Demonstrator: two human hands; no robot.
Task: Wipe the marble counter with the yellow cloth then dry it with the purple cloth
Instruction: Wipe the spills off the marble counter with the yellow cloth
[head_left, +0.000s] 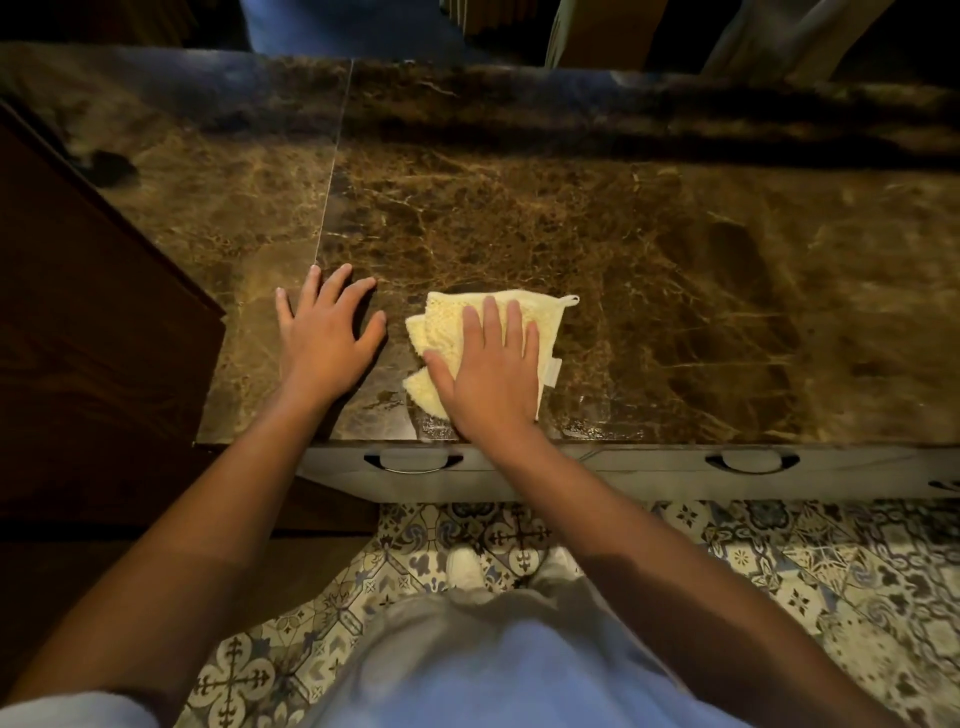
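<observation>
A brown veined marble counter fills the upper half of the head view. A folded pale yellow cloth lies on it near the front edge, a small hanging loop at its far right corner. My right hand presses flat on the cloth, fingers spread and pointing away from me. My left hand rests flat on the bare marble just left of the cloth, fingers apart, holding nothing. No purple cloth is in view.
A seam line runs across the counter left of centre. A dark wooden cabinet side rises at the left. Two drawer handles sit under the front edge. Patterned floor tiles lie below.
</observation>
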